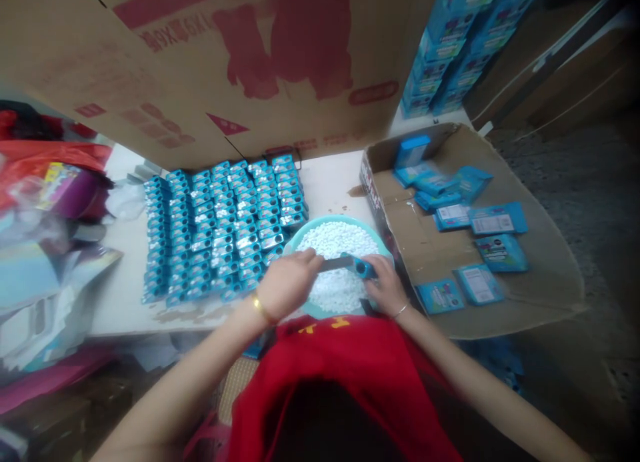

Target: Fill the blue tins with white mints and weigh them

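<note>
Behind your desk (330,182), one big carton (300,125) runs off the top edge; one open box (550,289) carries about ten overlapping packets (500,254). Arms forward, you're covering part of one bowl (345,219). Above it, your left hand (290,282) pinches one blurred dark strip (334,264); right fingers (383,270) clasp one small blue box (364,269).

From here, the tall carton (200,82) is showing a blurred red line of characters (175,32), only an X coming clear; the blue packets' (503,252) labels and red apron's (340,362) yellow marks (324,325) are defeating my eyes.
</note>
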The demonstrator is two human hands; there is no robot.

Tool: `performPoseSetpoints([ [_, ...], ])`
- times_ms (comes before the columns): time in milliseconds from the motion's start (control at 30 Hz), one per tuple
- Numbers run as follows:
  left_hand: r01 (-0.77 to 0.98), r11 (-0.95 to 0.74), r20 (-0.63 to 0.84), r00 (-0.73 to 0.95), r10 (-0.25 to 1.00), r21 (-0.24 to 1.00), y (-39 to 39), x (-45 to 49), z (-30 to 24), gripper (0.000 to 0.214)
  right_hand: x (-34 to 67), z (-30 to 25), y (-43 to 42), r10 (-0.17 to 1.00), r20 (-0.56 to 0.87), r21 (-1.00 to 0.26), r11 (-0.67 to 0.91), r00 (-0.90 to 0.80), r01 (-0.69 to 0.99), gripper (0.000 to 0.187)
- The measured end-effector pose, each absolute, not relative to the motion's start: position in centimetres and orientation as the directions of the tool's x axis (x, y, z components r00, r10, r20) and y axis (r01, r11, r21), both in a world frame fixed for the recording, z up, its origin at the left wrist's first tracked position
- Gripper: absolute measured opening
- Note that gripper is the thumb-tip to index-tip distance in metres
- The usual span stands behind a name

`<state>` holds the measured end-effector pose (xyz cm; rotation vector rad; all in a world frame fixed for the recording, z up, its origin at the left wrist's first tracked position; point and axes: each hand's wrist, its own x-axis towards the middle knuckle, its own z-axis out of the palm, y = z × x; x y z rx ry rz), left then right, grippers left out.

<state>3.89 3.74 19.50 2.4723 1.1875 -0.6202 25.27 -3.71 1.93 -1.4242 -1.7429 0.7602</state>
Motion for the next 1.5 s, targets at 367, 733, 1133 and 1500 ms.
performPoseSetpoints([
  [367, 0.91, -0.309, -0.637, 0.414, 0.65, 0.276, 0.3, 1.8, 0.1, 0.023, 26.8, 1.4, -4.8, 0.989, 0.056, -0.888, -0.013, 0.136, 0.459, 0.038],
  [733, 0.71, -0.197, -0.368, 0.557, 0.744, 0.676, 1.1, 0.2, 2.4, 0.024, 27.1, 1.9, -3.8, 0.98, -0.005, -0.903, -0.091, 0.2, 0.419, 0.038],
  [1133, 0.723, -0.544, -0.437, 0.691, 0.576, 0.426, 4.5, 2.0, 16.4, 0.019, 25.2, 2.8, -3.2, 0.974, 0.192, -0.751, 0.225, -0.122, 0.62, 0.049],
  [1500, 0.73, -0.677, -0.605, 0.581, 0.545, 0.092, 3.7, 7.5, 21.2, 0.02, 24.5, 2.0, -3.8, 0.972, 0.175, -0.787, 0.233, -0.156, 0.572, 0.048],
])
